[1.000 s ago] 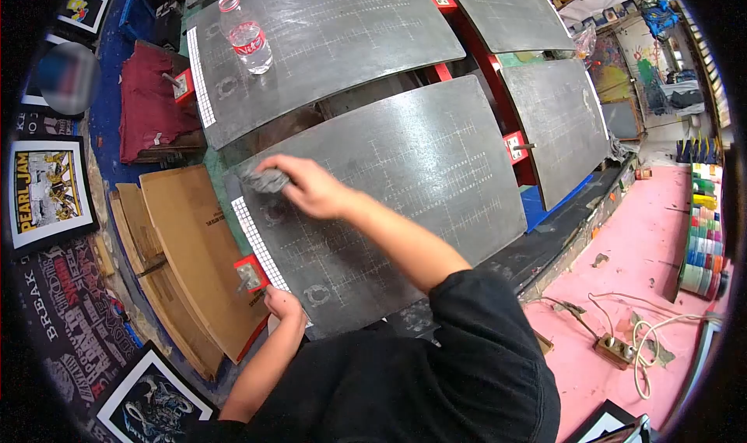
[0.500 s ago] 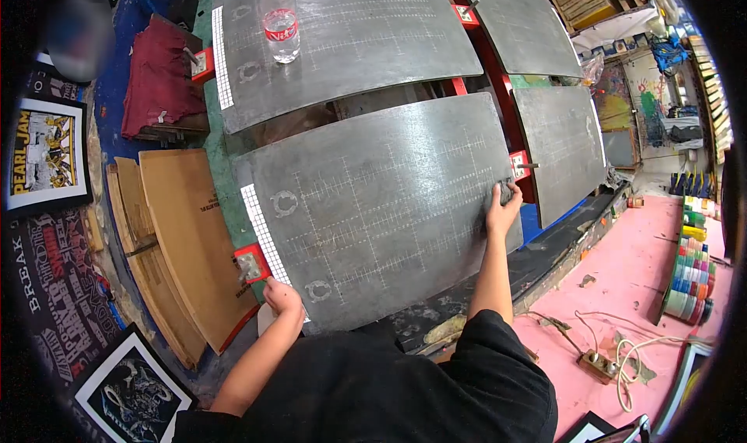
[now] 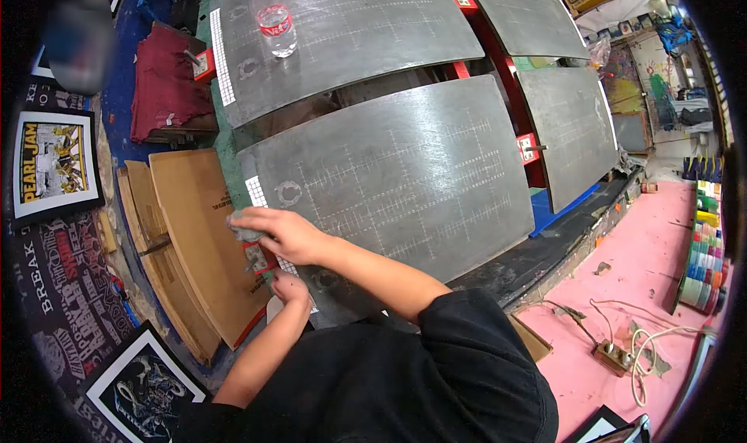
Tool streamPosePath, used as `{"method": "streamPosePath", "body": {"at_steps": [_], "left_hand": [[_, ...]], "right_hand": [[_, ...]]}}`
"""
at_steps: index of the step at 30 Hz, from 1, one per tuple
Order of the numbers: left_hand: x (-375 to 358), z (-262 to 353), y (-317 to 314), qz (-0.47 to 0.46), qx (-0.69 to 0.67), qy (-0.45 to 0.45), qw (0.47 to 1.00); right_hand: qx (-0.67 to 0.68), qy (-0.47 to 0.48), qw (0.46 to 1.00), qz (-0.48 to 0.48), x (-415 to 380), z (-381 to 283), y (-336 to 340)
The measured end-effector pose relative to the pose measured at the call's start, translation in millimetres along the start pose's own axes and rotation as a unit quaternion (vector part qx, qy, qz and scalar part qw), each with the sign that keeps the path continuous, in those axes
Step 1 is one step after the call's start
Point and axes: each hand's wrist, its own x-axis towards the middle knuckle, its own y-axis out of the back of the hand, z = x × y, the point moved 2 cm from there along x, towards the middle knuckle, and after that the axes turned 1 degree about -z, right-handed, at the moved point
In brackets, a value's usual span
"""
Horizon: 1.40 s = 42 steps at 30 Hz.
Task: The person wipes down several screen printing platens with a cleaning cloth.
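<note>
Rag (image 3: 247,233) is held in the half-bent right hand (image 3: 292,237), left hand (image 3: 290,288) curled, hold hidden, at the roomy board's (image 3: 405,174) left edge

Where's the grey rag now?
Head view, left of centre: the grey rag is under the right hand, by the red bracket beside the near board.

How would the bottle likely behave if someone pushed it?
The bottle stands upright and looks tall and narrow, so it might tip. Its rounded sides suggest it could roll once down. Its clear walls look like plastic, so probably squeezable.
</note>
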Motion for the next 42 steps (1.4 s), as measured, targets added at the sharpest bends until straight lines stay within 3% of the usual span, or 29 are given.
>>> {"method": "streamPosePath", "body": {"at_steps": [1, 3, 4, 5, 6, 7, 9, 10, 12, 13, 14, 15, 16, 18, 19, 22, 23, 26, 27, 28, 29, 30, 31, 36, 37, 39, 40, 41, 42], "left_hand": [[10, -12, 0, 0.004, 0.000, 0.002, 1.000], [35, -45, -4, -0.032, 0.033, -0.034, 0.998], [20, -27, -4, -0.013, 0.021, -0.022, 0.999], [22, -31, -3, -0.012, 0.018, -0.015, 1.000], [25, -34, -4, -0.015, 0.043, -0.028, 0.999], [29, -39, -4, -0.017, 0.068, -0.041, 0.997], [40, -57, -4, -0.027, 0.071, -0.033, 0.997], [45, -59, -8, -0.041, 0.072, -0.037, 0.996], [43, -53, -8, -0.033, 0.064, -0.028, 0.997], [39, -52, -7, -0.025, 0.053, -0.021, 0.998], [43, -63, -6, -0.024, 0.056, -0.025, 0.998], [49, -71, -6, -0.027, 0.060, -0.046, 0.997], [61, -68, -17, -0.029, 0.061, -0.068, 0.995], [74, -78, -22, -0.032, 0.069, -0.107, 0.991], [66, -87, -29, -0.032, 0.074, -0.122, 0.989], [84, -122, -23, -0.033, 0.082, -0.152, 0.984], [22, -26, -3, -0.038, 0.015, -0.004, 0.999], [19, -22, -1, -0.014, 0.050, 0.007, 0.999], [23, -27, -2, -0.023, 0.064, -0.003, 0.998], [25, -32, -4, -0.033, 0.077, -0.015, 0.996], [26, -35, -7, -0.030, 0.072, -0.009, 0.997], [27, -37, -10, -0.009, 0.072, -0.008, 0.997], [28, -41, -10, 0.012, 0.074, -0.006, 0.997], [38, -57, -12, -0.010, 0.119, -0.032, 0.992], [39, -59, -12, -0.024, 0.126, -0.033, 0.991], [39, -53, -13, -0.019, 0.112, -0.031, 0.993], [37, -54, -11, -0.014, 0.099, -0.023, 0.995], [37, -58, -11, -0.013, 0.100, -0.027, 0.995], [42, -64, -15, -0.012, 0.093, -0.029, 0.995]], "right_hand": [[0.059, 0.005, 0.997, 0.043, 0, -6, 5], [-0.068, -0.037, 0.971, 0.228, -27, -4, 72], [-0.228, -0.082, 0.924, 0.295, -46, 1, 121], [-0.202, -0.169, 0.873, 0.411, -83, 33, 166], [-0.264, -0.104, 0.814, 0.507, -108, 34, 215], [-0.405, -0.150, 0.715, 0.550, -146, 55, 258], [-0.377, -0.347, 0.646, 0.566, -186, 83, 283], [-0.513, -0.233, 0.669, 0.486, -178, 94, 262], [-0.432, -0.154, 0.807, 0.371, -99, 61, 162], [-0.256, -0.225, 0.920, 0.193, -57, 29, 105], [-0.223, 0.005, 0.974, 0.047, -35, 26, 40], [0.007, 0.043, 0.994, -0.102, -10, 1, -12], [0.019, 0.119, 0.986, -0.112, 0, 0, -65], [0.118, 0.077, 0.985, -0.098, 12, -27, -93], [0.124, 0.079, 0.984, -0.098, 12, -30, -90], [0.145, -0.079, 0.982, 0.089, -7, -19, -14], [-0.009, -0.094, 0.978, 0.188, -20, -12, 23], [-0.136, -0.181, 0.877, 0.423, -79, 18, 141], [-0.176, -0.134, 0.840, 0.495, -109, 54, 177], [-0.266, -0.176, 0.809, 0.494, -134, 60, 204], [-0.424, -0.257, 0.761, 0.419, -160, 70, 231], [-0.530, -0.327, 0.677, 0.392, -174, 74, 239], [-0.585, -0.254, 0.643, 0.424, -178, 82, 239], [-0.515, -0.183, 0.688, 0.477, -144, 108, 210], [-0.462, -0.168, 0.724, 0.484, -113, 94, 187], [-0.459, -0.122, 0.784, 0.401, -31, 70, 115], [-0.422, -0.093, 0.847, 0.309, 6, 69, 75], [-0.284, -0.108, 0.940, 0.157, 46, 73, 31], [-0.148, 0.025, 0.988, 0.023, 78, 52, -8]]}}
